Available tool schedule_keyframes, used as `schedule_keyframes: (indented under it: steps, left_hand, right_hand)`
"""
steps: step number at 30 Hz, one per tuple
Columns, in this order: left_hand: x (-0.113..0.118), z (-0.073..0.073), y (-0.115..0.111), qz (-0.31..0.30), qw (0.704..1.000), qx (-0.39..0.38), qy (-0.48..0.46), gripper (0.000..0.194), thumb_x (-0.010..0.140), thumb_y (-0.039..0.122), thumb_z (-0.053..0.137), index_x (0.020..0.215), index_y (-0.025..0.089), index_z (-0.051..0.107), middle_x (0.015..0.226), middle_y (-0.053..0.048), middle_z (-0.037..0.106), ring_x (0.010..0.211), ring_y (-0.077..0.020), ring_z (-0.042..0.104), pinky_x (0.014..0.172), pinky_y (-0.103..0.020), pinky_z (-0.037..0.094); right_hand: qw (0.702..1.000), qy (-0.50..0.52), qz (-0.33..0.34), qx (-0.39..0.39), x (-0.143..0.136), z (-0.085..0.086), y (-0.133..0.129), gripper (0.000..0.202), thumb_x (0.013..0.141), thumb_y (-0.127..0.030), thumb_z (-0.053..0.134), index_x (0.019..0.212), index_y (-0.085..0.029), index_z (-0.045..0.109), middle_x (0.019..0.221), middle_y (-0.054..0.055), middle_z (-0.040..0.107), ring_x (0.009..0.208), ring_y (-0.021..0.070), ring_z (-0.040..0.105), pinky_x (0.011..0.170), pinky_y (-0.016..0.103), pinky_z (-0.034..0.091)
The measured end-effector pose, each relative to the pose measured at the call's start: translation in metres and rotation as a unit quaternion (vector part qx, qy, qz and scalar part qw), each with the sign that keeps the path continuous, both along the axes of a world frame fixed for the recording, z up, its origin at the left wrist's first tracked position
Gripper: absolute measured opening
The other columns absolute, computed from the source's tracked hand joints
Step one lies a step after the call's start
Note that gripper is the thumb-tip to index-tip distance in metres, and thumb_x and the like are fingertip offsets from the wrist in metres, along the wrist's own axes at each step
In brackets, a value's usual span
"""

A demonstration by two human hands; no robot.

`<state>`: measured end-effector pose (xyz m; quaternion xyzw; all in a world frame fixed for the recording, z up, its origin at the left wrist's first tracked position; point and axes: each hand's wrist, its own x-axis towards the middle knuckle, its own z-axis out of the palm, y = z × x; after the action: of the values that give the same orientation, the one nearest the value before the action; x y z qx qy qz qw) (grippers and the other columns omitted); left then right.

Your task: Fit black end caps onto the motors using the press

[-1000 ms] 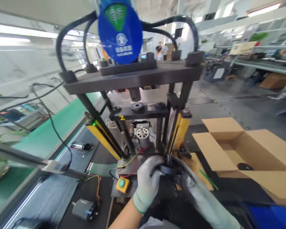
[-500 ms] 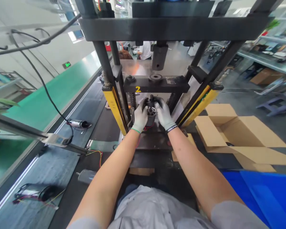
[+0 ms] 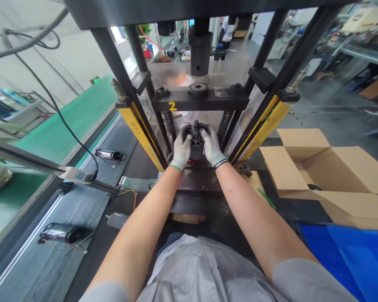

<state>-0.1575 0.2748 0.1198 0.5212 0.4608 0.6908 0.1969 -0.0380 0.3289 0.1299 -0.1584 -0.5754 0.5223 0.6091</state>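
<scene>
Currently both gloved hands are cupped around the motor (image 3: 195, 141) inside the press (image 3: 200, 97), under the crossbar marked 2. Left hand (image 3: 181, 149) wraps its left flank, right hand (image 3: 211, 147) the right flank; fingers curled close, both gripping it. Motor sits dead centre between the palms, neither hand nearer. Its long axis stands upright, shaft up, roughly in line with the ram (image 3: 200, 52) above the crossbar. Red leads trail out below it. Yellow light-curtain bars (image 3: 138, 130) flank both forearms. Open cardboard box (image 3: 318, 167) is well apart on the right; loose motors (image 3: 61, 233) lie on the belt at left.
</scene>
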Motion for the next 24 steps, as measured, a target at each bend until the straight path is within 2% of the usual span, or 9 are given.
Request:
schedule_keyframes:
  steps: [4, 13, 19, 24]
  left_hand:
    - [0.000, 0.001, -0.002, -0.015, 1.000, 0.004, 0.000, 0.059, 0.091, 0.064, 0.070, 0.133, 0.022, 0.066, 0.142, -0.013, 0.070, 0.137, -0.0305, 0.062, 0.124, -0.046, 0.043]
    - [-0.002, 0.004, -0.006, -0.021, 0.999, -0.004, 0.025, 0.065, 0.089, 0.070, 0.069, 0.133, 0.023, 0.065, 0.143, -0.013, 0.069, 0.141, -0.0297, 0.061, 0.124, -0.043, 0.043]
    - [0.006, 0.018, -0.008, -0.013, 1.000, -0.027, 0.002, 0.066, 0.097, 0.072, 0.054, 0.138, 0.022, 0.065, 0.150, -0.011, 0.067, 0.145, -0.0274, 0.058, 0.127, -0.040, 0.041]
    - [0.013, 0.023, -0.004, 0.002, 0.999, -0.031, 0.003, 0.062, 0.097, 0.072, 0.054, 0.129, 0.021, 0.069, 0.139, -0.010, 0.073, 0.137, -0.0270, 0.063, 0.124, -0.041, 0.044]
  right_hand:
    - [1.000, -0.005, 0.006, -0.004, 0.002, 0.002, 0.002, 0.024, 0.097, -0.044, 0.063, 0.112, -0.028, 0.072, 0.120, 0.003, 0.073, 0.122, 0.0240, 0.063, 0.118, 0.042, 0.045]
    - [0.998, -0.029, -0.045, -0.021, -0.001, 0.003, 0.007, 0.022, 0.094, -0.030, 0.049, 0.100, -0.025, 0.069, 0.114, 0.004, 0.073, 0.116, 0.0227, 0.064, 0.114, 0.040, 0.049]
    - [0.998, -0.061, -0.034, 0.001, 0.000, 0.001, 0.009, 0.025, 0.101, -0.038, 0.045, 0.105, -0.025, 0.066, 0.117, 0.004, 0.072, 0.118, 0.0229, 0.062, 0.114, 0.040, 0.048]
    - [0.998, -0.051, -0.037, 0.000, -0.001, -0.002, 0.012, 0.026, 0.101, -0.041, 0.047, 0.105, -0.026, 0.068, 0.118, 0.004, 0.072, 0.121, 0.0245, 0.061, 0.118, 0.045, 0.045]
